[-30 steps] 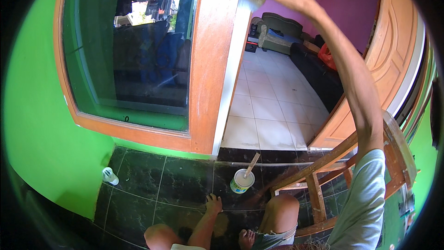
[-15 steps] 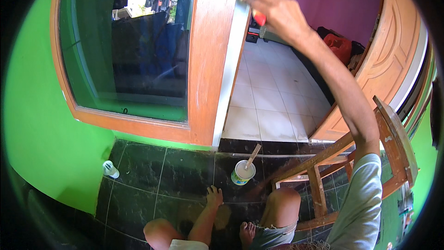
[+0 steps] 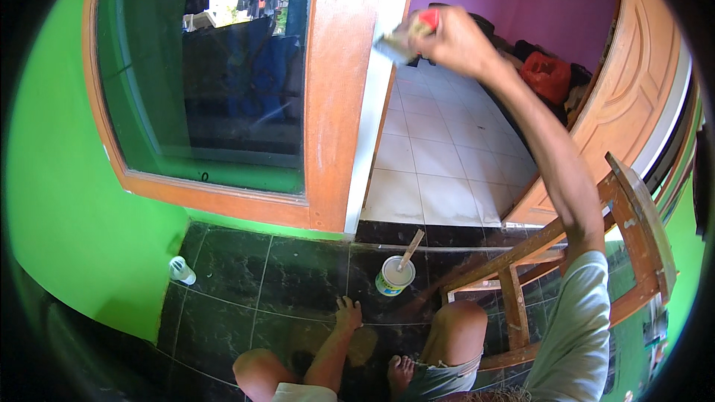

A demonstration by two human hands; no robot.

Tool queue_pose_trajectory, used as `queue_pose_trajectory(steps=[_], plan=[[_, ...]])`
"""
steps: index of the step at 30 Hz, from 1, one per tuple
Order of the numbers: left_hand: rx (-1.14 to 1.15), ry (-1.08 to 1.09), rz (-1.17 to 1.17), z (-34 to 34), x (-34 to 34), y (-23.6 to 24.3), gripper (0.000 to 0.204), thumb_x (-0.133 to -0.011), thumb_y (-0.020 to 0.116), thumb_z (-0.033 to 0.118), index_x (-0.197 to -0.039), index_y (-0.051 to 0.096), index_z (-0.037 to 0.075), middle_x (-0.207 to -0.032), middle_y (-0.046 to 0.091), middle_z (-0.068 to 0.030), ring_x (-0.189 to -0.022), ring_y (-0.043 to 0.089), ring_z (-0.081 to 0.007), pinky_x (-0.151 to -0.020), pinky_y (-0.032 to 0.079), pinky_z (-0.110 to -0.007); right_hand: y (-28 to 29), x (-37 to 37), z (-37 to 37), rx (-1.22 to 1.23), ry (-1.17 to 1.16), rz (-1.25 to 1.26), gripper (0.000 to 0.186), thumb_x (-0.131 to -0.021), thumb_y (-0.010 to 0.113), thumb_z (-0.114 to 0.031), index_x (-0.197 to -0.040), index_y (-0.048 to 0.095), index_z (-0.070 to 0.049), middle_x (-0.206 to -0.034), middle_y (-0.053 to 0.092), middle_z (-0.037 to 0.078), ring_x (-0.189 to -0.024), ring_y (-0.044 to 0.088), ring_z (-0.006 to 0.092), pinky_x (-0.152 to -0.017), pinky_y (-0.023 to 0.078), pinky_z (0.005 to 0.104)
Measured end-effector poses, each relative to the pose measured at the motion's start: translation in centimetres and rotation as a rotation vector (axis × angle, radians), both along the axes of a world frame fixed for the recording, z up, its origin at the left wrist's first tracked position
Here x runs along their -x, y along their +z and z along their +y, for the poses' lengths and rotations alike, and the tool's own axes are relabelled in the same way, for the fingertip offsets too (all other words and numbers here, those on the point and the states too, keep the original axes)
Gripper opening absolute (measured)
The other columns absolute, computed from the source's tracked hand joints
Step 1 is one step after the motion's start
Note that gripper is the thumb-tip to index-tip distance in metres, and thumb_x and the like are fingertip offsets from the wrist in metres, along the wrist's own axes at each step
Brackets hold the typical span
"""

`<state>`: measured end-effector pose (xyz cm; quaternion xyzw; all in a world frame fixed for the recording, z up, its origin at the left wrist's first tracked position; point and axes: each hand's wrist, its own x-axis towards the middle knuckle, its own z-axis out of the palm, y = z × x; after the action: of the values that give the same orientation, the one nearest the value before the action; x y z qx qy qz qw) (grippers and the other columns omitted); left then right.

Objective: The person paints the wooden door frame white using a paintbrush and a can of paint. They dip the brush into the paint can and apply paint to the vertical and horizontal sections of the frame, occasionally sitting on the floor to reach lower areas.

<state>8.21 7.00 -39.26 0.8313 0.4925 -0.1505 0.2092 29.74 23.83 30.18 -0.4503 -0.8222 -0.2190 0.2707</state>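
My right hand (image 3: 459, 43) is raised at the doorway, its fingers closed round a paintbrush (image 3: 397, 45) with a red-tipped handle. The bristles point down and left, at the white-painted strip of the door frame (image 3: 363, 130); blur hides whether they touch it. My left hand (image 3: 348, 314) lies on the dark tiled floor, fingers spread, holding nothing. Just beyond it stands an open paint can (image 3: 393, 277) of whitish paint, with a wooden stick (image 3: 410, 249) leaning out of it.
A wooden stool (image 3: 512, 298) lies tipped over on the right, beside my right arm. To the left are a framed window (image 3: 223, 104) and a white cup-like object (image 3: 181, 271) by the green wall. An open wooden door (image 3: 625, 112) stands beyond the stool.
My right hand has come down a little along the door frame, and the brush has turned so its red handle end points up. My left hand stays on the floor.
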Motion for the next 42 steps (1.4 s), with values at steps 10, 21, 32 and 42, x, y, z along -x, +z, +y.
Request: queue_pose_trajectory(steps=[10,21,32,42], plan=[[-0.059,0.042,-0.1,-0.3,-0.2,0.0,0.094,-0.075,0.09,0.04,-0.153,0.044,0.014,-0.16,0.023,-0.0331,-0.145,0.028,-0.0601,-0.101,0.054,-0.056,11.4,2.9,-2.9,-0.653,0.053,0.012,0.014,-0.086,0.072,-0.017,-0.093,0.073,-0.005,-0.077,0.069,0.01,-0.068,0.064,0.0217,-0.061,0.049,0.0435],[-0.032,-0.011,0.021,-0.1,0.3,0.2,0.1,-0.079,0.084,0.052,-0.158,0.034,0.015,-0.161,0.021,-0.0333,-0.144,0.027,-0.0612,-0.101,0.054,-0.057,-8.0,1.2,-0.5,-0.617,-0.035,-0.449,0.044,-0.079,0.069,-0.006,-0.123,0.069,-0.009,-0.102,0.066,0.003,-0.092,0.066,0.0185,-0.06,0.06,0.0294],[-0.03,0.03,-0.045,-0.6,0.9,-1.6,0.103,-0.078,0.085,0.049,-0.158,0.031,0.015,-0.161,0.02,-0.0339,-0.146,0.022,-0.0621,-0.103,0.049,-0.064,-11.2,2.4,-3.3,0.082,0.07,-0.134,0.025,-0.083,0.07,-0.006,-0.107,0.077,-0.008,-0.092,0.074,0.011,-0.08,0.07,0.0233,-0.069,0.059,0.037],[0.002,0.036,-0.056,0.4,-0.2,-0.3,0.092,-0.078,0.087,0.044,-0.154,0.043,0.016,-0.16,0.025,-0.0327,-0.144,0.026,-0.0624,-0.107,0.047,-0.06,9.5,0.2,-0.2,-0.032,-0.135,0.076,0.028,-0.088,0.076,-0.025,-0.108,0.078,-0.006,-0.086,0.076,0.013,-0.071,0.071,0.0159,-0.069,0.061,0.0361]])
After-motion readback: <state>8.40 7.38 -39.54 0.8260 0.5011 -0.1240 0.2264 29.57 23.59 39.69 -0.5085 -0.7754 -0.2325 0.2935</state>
